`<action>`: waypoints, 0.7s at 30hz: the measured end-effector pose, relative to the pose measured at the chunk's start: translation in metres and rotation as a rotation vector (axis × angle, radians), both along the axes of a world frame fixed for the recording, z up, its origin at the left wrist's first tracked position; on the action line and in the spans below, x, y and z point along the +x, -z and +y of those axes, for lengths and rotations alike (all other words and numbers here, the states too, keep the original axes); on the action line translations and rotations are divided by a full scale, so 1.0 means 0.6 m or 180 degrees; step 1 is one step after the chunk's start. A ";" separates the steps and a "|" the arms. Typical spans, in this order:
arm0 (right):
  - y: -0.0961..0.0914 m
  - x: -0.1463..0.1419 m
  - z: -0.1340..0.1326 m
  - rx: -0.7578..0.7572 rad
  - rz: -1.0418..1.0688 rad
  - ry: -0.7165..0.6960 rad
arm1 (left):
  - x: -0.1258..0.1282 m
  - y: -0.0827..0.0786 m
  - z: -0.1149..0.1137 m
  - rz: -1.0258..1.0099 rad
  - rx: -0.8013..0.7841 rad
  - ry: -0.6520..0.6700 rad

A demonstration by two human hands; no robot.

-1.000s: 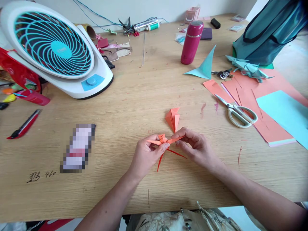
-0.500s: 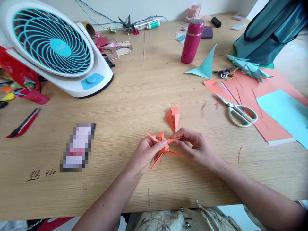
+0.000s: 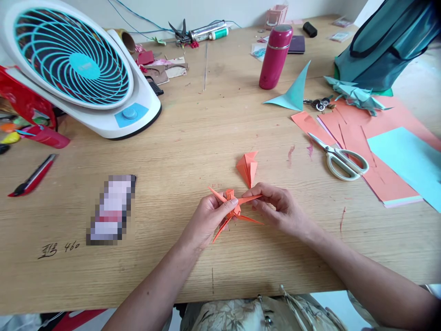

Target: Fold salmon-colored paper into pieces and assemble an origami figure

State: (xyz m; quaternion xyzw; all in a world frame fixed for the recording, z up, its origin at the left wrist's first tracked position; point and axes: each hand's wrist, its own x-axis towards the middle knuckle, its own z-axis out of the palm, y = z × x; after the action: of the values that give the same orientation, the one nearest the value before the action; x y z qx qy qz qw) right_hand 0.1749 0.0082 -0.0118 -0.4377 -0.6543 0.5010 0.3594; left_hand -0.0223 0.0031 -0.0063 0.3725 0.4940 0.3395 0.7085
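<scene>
Far left of the left hand there's a knife [image 3: 32, 177], then a phone [image 3: 110, 209] lying nearer to it, both flat on the worktop [image 3: 155, 266]. The left hand [image 3: 208, 220] itself is closed around an orange paper figure [image 3: 237, 211], thumb pressed across the middle and the fingers mostly hidden underneath, so the figure sits right between the two hands. It's got skinny prongs poking out at angles, and I can't tell whether the lower ones touch the wood. Handling-wise I'd guess it weighs next to nothing: fairly stiff in the middle where the folds stack up, way bendier out along the prongs. Probably not slippery, but squeeze hard or yank a prong and I reckon you'd get a crease or a tear. So yeah, hold it by the thick middle like that thumb does, and only pinch the prongs lightly. Just beyond the right hand's fingertips is a loose orange folded piece [image 3: 247, 168], likely just as easy to crush. The right hand [image 3: 280, 209] is nearly closed, pinching the end of the upper right prong. Off to its right, a bit farther away, are scissors [image 3: 346, 165], partly resting on orange sheets [image 3: 389, 181].
</scene>
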 end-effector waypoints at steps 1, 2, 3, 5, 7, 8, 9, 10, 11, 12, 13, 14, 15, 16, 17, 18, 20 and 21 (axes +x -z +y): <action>-0.001 0.000 0.000 -0.0033 0.0030 -0.0004 | -0.001 0.001 0.000 0.0002 -0.0046 -0.0007; -0.001 0.000 0.000 -0.0072 0.0065 0.0000 | -0.001 0.003 0.001 -0.0003 -0.0100 -0.0022; -0.001 0.000 0.000 -0.0124 0.0103 0.0005 | -0.002 0.004 0.001 -0.0013 -0.0166 -0.0043; 0.000 0.000 0.000 -0.0275 0.0193 0.0021 | -0.003 0.007 0.001 -0.0070 -0.0307 -0.0090; 0.001 0.000 0.001 -0.0447 0.0297 0.0010 | -0.005 0.010 0.002 -0.0185 -0.0428 -0.0112; 0.001 -0.001 0.001 -0.0512 0.0352 0.0001 | -0.005 0.011 0.003 -0.0242 -0.0471 -0.0111; 0.002 -0.001 0.002 -0.0559 0.0407 -0.0012 | -0.006 0.012 0.003 -0.0296 -0.0508 -0.0102; 0.003 -0.002 0.003 -0.0582 0.0463 -0.0021 | -0.006 0.013 0.004 -0.0338 -0.0539 -0.0097; 0.004 -0.003 0.003 -0.0590 0.0520 -0.0029 | -0.006 0.014 0.004 -0.0360 -0.0570 -0.0090; 0.005 -0.004 0.003 -0.0591 0.0574 -0.0030 | -0.005 0.014 0.004 -0.0371 -0.0598 -0.0082; 0.006 -0.005 0.003 -0.0594 0.0614 -0.0036 | -0.005 0.015 0.005 -0.0379 -0.0624 -0.0067; 0.006 -0.006 0.003 -0.0592 0.0644 -0.0046 | -0.004 0.015 0.005 -0.0387 -0.0649 -0.0048; 0.006 -0.007 0.002 -0.0590 0.0670 -0.0057 | -0.004 0.015 0.005 -0.0392 -0.0677 -0.0030; 0.006 -0.008 0.002 -0.0589 0.0694 -0.0068 | -0.004 0.016 0.005 -0.0397 -0.0705 -0.0020; 0.005 -0.010 0.001 -0.0595 0.0722 -0.0081 | -0.003 0.016 0.004 -0.0408 -0.0732 -0.0012; 0.005 -0.011 0.001 -0.0601 0.0756 -0.0089 | -0.003 0.016 0.004 -0.0424 -0.0753 -0.0005; 0.004 -0.012 0.000 -0.0614 0.0828 -0.0089 | -0.003 0.016 0.004 -0.0446 -0.0770 0.0001; 0.005 -0.013 -0.001 -0.0623 0.0848 -0.0079 | -0.003 0.016 0.004 -0.0450 -0.0772 0.0007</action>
State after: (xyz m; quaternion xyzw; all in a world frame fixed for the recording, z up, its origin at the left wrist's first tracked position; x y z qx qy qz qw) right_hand 0.1671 0.0078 -0.0147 -0.3922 -0.5543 0.6204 0.3924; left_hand -0.0240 0.0055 -0.0160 0.2598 0.4799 0.3019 0.7817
